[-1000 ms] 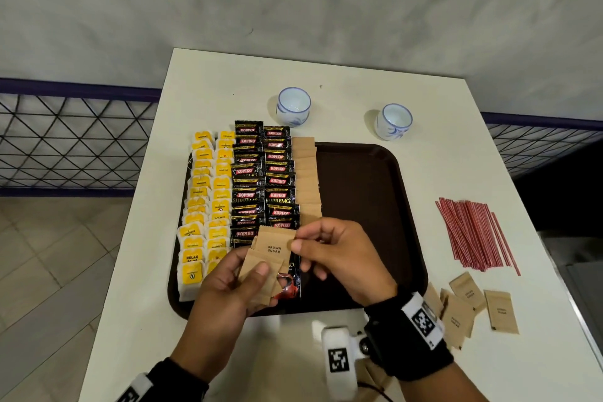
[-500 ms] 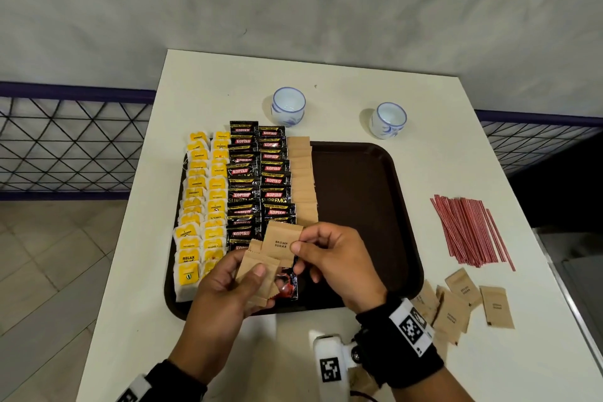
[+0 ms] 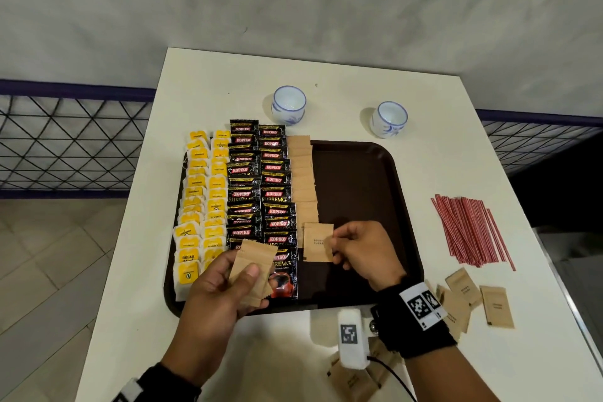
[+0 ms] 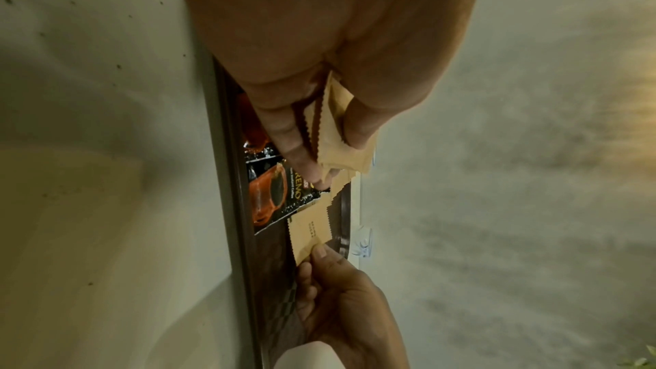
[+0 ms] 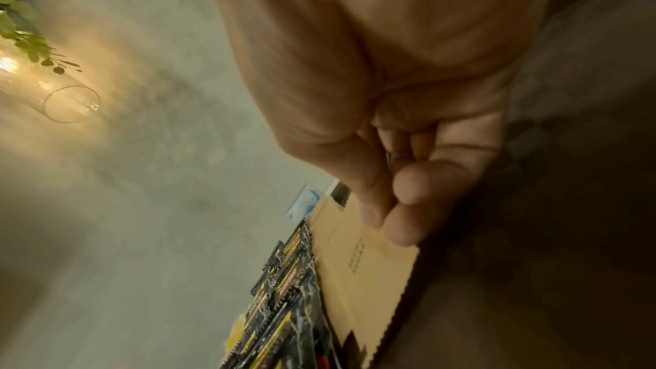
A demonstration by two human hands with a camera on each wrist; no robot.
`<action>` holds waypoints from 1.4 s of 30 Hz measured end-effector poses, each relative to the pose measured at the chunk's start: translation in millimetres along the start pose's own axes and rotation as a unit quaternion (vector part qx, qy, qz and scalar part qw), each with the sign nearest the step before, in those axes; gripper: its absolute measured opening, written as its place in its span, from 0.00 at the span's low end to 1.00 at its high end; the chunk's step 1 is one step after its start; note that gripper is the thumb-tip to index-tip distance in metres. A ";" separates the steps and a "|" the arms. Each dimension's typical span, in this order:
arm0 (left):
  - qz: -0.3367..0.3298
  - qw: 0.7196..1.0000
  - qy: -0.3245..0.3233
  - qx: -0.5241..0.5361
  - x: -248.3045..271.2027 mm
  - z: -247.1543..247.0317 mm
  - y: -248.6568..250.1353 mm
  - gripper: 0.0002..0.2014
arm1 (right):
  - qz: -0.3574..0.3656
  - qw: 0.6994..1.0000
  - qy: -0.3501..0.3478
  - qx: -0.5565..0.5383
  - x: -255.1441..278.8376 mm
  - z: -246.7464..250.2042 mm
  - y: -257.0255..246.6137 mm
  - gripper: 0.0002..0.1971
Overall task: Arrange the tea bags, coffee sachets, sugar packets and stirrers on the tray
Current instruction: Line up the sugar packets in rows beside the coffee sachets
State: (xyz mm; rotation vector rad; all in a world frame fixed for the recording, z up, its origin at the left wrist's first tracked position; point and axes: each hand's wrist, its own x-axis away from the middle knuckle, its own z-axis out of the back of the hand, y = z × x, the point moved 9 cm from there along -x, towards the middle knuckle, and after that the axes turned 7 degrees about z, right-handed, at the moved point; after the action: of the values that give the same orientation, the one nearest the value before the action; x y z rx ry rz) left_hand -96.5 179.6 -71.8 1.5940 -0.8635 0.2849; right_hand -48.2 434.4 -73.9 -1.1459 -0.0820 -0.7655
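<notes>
A dark brown tray (image 3: 365, 179) holds two rows of yellow tea bags (image 3: 204, 192), two rows of black coffee sachets (image 3: 259, 186) and a row of brown sugar packets (image 3: 301, 173). My left hand (image 3: 225, 284) grips a small stack of sugar packets (image 3: 253, 266) (image 4: 330, 128) over the tray's near edge. My right hand (image 3: 362, 251) pinches a single sugar packet (image 3: 317, 241) (image 5: 362, 268) (image 4: 309, 232) just above the tray at the near end of the sugar row. Red stirrers (image 3: 470, 228) lie on the table to the right.
Two white-and-blue cups (image 3: 288, 104) (image 3: 390, 117) stand behind the tray. Loose sugar packets (image 3: 473, 300) lie on the white table (image 3: 326, 81) at the near right, more under my right wrist (image 3: 355, 382). A wire fence (image 3: 65, 140) runs on both sides.
My right hand has drawn one sugar packet off the stack and carried it right and down to the near end of the sugar row. The left hand kept the stack.
</notes>
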 end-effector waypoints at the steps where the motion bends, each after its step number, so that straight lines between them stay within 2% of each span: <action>1: 0.001 1.000 0.000 0.000 0.3 -0.3 0.2 0.11 | -0.003 1.000 0.003 0.003 -1.6 -1.5 1.4 0.04; 20: 0.008 1.000 -0.008 0.005 2.7 1.4 0.2 0.11 | -0.030 0.999 0.024 0.034 -3.5 -16.7 -6.4 0.07; 32: 0.005 1.000 -0.017 0.001 1.5 -3.9 0.7 0.11 | -0.014 0.999 0.038 0.032 1.1 -14.5 -13.7 0.09; 36: 0.002 1.000 -0.013 0.004 0.6 -3.6 1.1 0.11 | 0.026 0.997 0.050 0.045 1.8 -8.8 -19.5 0.09; 39: 0.009 1.000 -0.016 0.018 -0.2 -5.6 0.7 0.11 | 0.079 0.996 0.025 0.013 9.2 -14.1 -31.1 0.08; 42: 0.016 0.999 -0.018 0.031 -0.8 -8.6 0.6 0.11 | 0.081 0.993 -0.025 -0.083 25.4 -26.2 -39.0 0.06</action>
State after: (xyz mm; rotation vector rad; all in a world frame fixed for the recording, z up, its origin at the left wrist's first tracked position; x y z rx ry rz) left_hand -95.1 187.9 -69.8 1.6492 -0.9159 0.3087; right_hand -60.3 392.0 -43.6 -1.3139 0.0335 -0.6069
